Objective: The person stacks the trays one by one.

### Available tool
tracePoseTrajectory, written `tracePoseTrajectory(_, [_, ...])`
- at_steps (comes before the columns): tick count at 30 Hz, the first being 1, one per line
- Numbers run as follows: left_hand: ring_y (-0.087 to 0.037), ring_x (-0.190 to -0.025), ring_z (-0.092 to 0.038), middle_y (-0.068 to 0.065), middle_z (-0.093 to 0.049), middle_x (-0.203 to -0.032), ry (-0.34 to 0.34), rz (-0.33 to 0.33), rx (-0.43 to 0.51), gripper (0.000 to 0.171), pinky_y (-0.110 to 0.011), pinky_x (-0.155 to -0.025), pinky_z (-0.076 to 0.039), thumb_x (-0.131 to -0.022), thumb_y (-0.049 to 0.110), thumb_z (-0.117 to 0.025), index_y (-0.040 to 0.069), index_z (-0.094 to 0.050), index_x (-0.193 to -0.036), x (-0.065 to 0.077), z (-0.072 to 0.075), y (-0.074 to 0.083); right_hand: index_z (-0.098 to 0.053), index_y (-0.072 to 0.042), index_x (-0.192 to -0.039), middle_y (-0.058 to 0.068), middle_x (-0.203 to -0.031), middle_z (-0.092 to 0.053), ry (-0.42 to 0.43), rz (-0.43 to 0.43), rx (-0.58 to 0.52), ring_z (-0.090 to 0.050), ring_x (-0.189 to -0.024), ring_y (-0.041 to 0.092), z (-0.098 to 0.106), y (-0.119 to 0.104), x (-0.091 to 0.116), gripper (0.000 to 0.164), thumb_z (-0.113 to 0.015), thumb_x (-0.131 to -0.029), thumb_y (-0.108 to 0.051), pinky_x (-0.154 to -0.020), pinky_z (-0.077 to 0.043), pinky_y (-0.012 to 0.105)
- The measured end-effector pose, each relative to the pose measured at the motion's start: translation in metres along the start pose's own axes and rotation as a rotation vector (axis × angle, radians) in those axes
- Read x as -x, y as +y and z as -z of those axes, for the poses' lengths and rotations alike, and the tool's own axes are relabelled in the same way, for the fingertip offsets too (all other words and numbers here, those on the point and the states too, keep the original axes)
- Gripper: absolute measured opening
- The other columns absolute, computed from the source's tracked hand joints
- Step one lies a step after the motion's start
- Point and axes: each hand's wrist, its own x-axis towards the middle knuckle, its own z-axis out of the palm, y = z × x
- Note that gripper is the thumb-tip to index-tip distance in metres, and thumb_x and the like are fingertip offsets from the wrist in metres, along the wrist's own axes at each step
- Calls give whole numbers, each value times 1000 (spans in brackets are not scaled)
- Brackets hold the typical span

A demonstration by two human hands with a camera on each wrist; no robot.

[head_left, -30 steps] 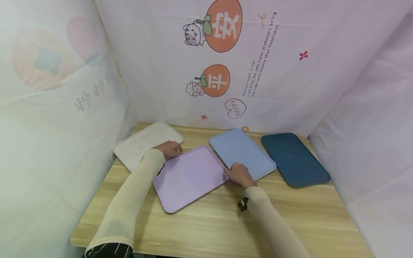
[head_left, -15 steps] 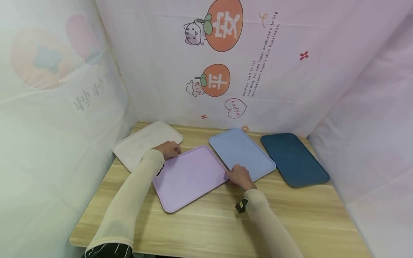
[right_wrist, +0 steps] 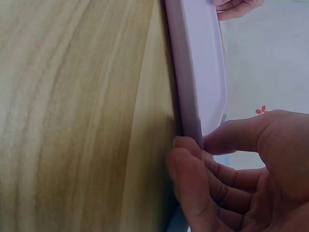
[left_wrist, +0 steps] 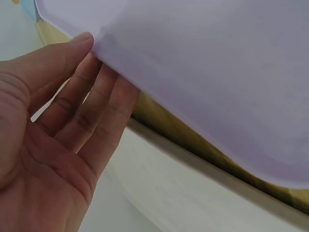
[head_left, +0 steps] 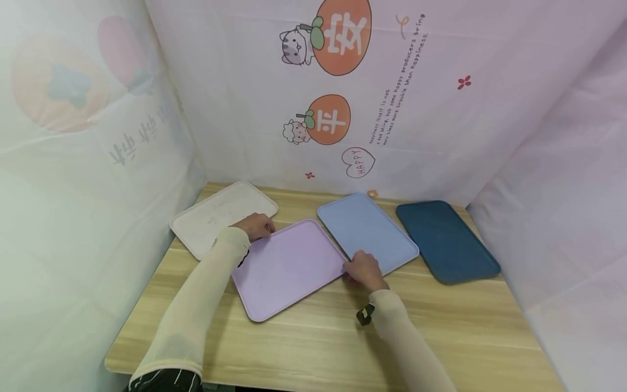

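A light purple tray [head_left: 289, 269] lies at an angle on the wooden table, between the person's two hands. At its far left edge the left hand [head_left: 256, 226] pinches the rim; in the left wrist view the thumb is at the top of the edge and the fingertips go under the tray [left_wrist: 193, 58]. The right hand [head_left: 364, 269] grips the near right corner. In the right wrist view its thumb sits on the rim, with curled fingers [right_wrist: 190, 179] against the outer side. Part of the left hand's grip is hidden in the head view.
A white tray [head_left: 210, 215] lies behind the left forearm, partly covered by it. To the right are a light blue tray [head_left: 364, 228], close beside the purple one, and a dark blue tray [head_left: 446, 242]. Printed cloth walls [head_left: 245, 109] enclose the wooden table [head_left: 303, 354].
Over the last second the right hand has shifted very slightly at the purple tray's corner. The trays stay in place; the head view has tilted a little.
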Motion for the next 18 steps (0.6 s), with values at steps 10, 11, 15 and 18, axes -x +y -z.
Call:
tracePoseTrajectory(10, [-27, -115, -71, -9, -80, -122, 19, -28, -73, 18, -47, -109, -56, -100, 11, -74, 10, -83, -115, -14, -8, -15, -64, -11, -61, 5, -55, -63, 63, 48, 13, -58, -51, 21, 8, -20, 23, 32, -65, -91, -22, -46, -46, 34])
tracePoseTrajectory(11, [-26, -113, -71, -9, -80, -122, 18, -32, -71, 17, -46, -107, -57, -101, 11, -74, 10, -83, -115, -14, -8, -16, -64, -10, -61, 6, -56, -63, 65, 43, 14, -59, -51, 22, 10, -25, 27, 32, -66, -91, -20, -47, -46, 33])
tracePoseTrajectory(15, [-25, -108, -70, -10, -79, -119, 3, -44, -58, 16, -45, -102, -58, -101, 8, -71, 9, -81, -113, -11, -9, -17, -64, -11, -61, 5, -55, -63, 57, 49, 4, -58, -51, 21, 8, -23, 23, 31, -65, -91, -20, -47, -45, 32])
tracePoseTrajectory(18, [-25, -106, -69, -12, -79, -119, -9, -53, -45, 18, -44, -100, -58, -100, 6, -69, 8, -80, -113, -8, -9, -15, -64, -11, -61, 4, -53, -62, 54, 67, -4, -58, -50, 21, 9, -22, 24, 32, -64, -92, -20, -47, -46, 34])
